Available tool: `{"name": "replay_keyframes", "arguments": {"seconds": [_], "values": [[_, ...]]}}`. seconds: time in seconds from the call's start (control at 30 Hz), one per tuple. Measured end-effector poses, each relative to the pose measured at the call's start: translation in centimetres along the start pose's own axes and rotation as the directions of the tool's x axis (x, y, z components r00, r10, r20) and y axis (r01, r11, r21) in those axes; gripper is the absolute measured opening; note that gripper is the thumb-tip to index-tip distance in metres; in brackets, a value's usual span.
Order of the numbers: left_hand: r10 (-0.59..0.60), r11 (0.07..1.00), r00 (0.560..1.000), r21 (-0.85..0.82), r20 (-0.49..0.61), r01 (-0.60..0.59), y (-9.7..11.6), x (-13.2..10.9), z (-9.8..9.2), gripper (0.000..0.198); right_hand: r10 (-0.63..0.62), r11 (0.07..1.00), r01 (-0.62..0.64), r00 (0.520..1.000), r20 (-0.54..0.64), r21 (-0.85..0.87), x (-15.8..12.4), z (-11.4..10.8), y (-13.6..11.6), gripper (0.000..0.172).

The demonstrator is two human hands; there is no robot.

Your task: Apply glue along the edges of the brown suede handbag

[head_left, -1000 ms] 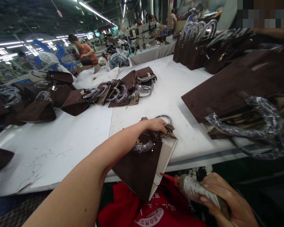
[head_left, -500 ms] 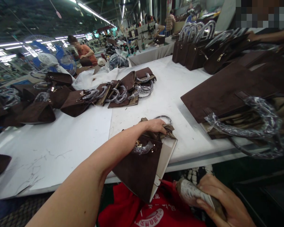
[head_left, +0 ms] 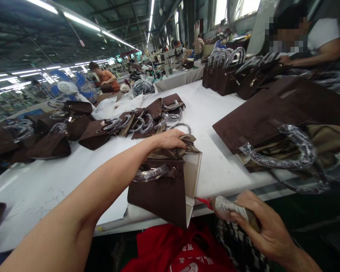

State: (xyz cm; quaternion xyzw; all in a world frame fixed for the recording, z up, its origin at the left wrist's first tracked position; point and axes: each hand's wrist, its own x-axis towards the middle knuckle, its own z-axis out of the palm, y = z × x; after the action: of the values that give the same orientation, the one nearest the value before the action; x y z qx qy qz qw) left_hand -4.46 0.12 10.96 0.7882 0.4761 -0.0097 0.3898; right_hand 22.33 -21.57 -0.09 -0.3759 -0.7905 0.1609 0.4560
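A brown suede handbag (head_left: 161, 192) lies at the near edge of the white table (head_left: 59, 177), its bottom overhanging the edge. My left hand (head_left: 170, 139) is closed on the olive lining at the bag's open top, beside a plastic-wrapped handle (head_left: 151, 173). My right hand (head_left: 265, 226) grips a paper-wrapped glue bottle (head_left: 229, 208) with a red nozzle. The nozzle tip sits close to the pale inner side panel (head_left: 193, 177) of the bag.
Several flat brown bags (head_left: 147, 117) lie in a row mid-table, more (head_left: 39, 139) pile up at the left. A stack of bags (head_left: 274, 121) fills the right side. Upright bags (head_left: 223, 75) stand at the back. Another person (head_left: 308, 37) works at far right; a fan (head_left: 73, 85) stands behind.
The view tilted up. My left hand pulled the bag's top nearer and squarer to me. My right hand brought the bottle's nozzle up beside the bag's side panel.
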Motion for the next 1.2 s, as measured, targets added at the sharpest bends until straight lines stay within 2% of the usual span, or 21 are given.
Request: {"name": "replay_keyframes", "arguments": {"seconds": [0.1, 0.17, 0.27, 0.33, 0.47, 0.6, 0.73, 0.83, 0.93, 1.1, 1.2], "values": [[0.055, 0.991, 0.996, 0.129, -0.067, -0.046, 1.7, -1.3, -2.1, 0.029, -0.013, 0.998, 0.008, 0.997, -0.079, -0.067, 1.2, 0.4, 0.9, 0.011], [0.132, 0.963, 0.98, 0.252, -0.149, -0.092, 2.6, -2.0, -2.5, 0.029, -0.019, 0.995, 0.006, 0.991, -0.133, -0.099, 2.0, 0.7, 1.6, 0.01], [0.246, 0.881, 0.924, 0.466, -0.294, -0.086, 2.8, -3.0, -1.3, 0.016, 0.0, 0.992, -0.021, 0.985, -0.175, -0.121, 2.7, 1.3, 2.6, 0.01], [0.259, 0.846, 0.897, 0.533, -0.357, -0.032, 2.1, -3.8, 0.2, 0.014, 0.015, 0.992, -0.038, 0.984, -0.18, -0.124, 2.9, 1.6, 3.2, 0.008], [0.175, 0.9, 0.875, 0.433, -0.452, 0.043, 0.3, -5.6, 2.5, 0.013, 0.034, 0.991, -0.056, 0.983, -0.18, -0.119, 2.8, 2.0, 3.6, 0.005], [0.121, 0.933, 0.851, 0.35, -0.512, 0.078, -0.4, -6.9, 3.1, 0.013, 0.049, 0.992, -0.069, 0.983, -0.175, -0.107, 2.7, 1.7, 3.2, 0.007], [0.114, 0.912, 0.829, 0.389, -0.547, 0.131, -0.2, -7.2, 3.7, 0.022, 0.042, 0.996, -0.053, 0.989, -0.141, -0.074, 2.7, 1.2, 2.6, 0.008], [0.122, 0.888, 0.827, 0.432, -0.549, 0.156, 0.0, -7.0, 4.2, 0.028, 0.027, 0.995, -0.042, 0.986, -0.165, -0.089, 2.9, 1.2, 2.6, 0.01], [0.087, 0.853, 0.839, 0.476, -0.537, 0.216, 0.3, -6.8, 4.6, 0.022, 0.007, 0.995, -0.024, 0.986, -0.166, -0.097, 3.2, 1.5, 3.2, 0.008], [0.021, 0.802, 0.829, 0.504, -0.56, 0.32, 1.0, -7.2, 5.3, 0.018, 0.038, 0.998, -0.041, 0.998, -0.057, -0.049, 3.5, 1.7, 3.6, 0.007], [-0.003, 0.796, 0.82, 0.495, -0.573, 0.349, 1.1, -7.4, 5.5, 0.016, 0.063, 0.994, -0.072, 0.992, -0.106, -0.081, 3.6, 1.7, 3.6, 0.006]]}}
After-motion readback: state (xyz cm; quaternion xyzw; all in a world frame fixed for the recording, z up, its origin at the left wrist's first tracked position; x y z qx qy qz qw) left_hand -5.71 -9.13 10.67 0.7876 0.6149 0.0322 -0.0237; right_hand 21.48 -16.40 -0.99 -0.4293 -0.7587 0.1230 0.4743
